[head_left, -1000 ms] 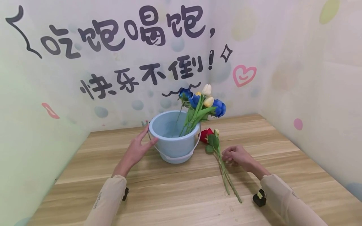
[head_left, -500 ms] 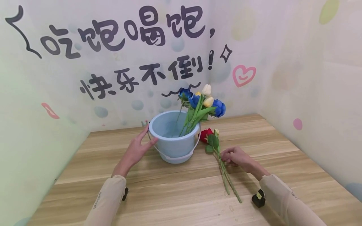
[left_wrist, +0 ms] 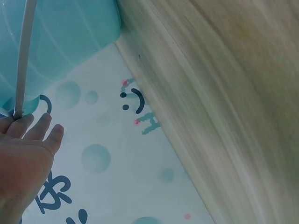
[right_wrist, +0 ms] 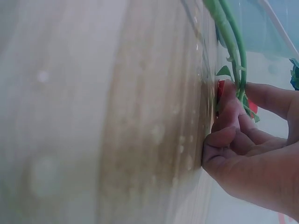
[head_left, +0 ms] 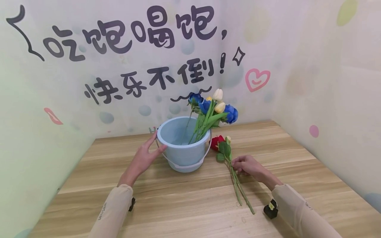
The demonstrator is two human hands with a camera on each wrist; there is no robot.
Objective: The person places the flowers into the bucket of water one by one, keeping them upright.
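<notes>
A light blue bucket (head_left: 185, 155) stands on the table with blue flowers (head_left: 230, 114) and white and yellow tulips (head_left: 219, 107) leaning over its right rim. My left hand (head_left: 145, 158) rests against the bucket's left side, fingers extended and thumb at the rim; in the left wrist view its fingertips (left_wrist: 39, 126) reach the handle's end. To the right of the bucket lie a red rose (head_left: 216, 142) and a small pale yellow bud, stems toward me. My right hand (head_left: 248, 165) pinches those stems (right_wrist: 236, 51) between thumb and index finger, the other fingers curled near the table.
The wooden table (head_left: 178, 205) meets printed fabric walls at the back and sides. The bucket's white handle (head_left: 190, 166) hangs down in front. Black wrist devices (head_left: 271, 209) are strapped at the sleeves.
My right hand has shifted slightly left, and its fingertips have come onto the stems. The left hand, bucket and flowers have stayed where they were.
</notes>
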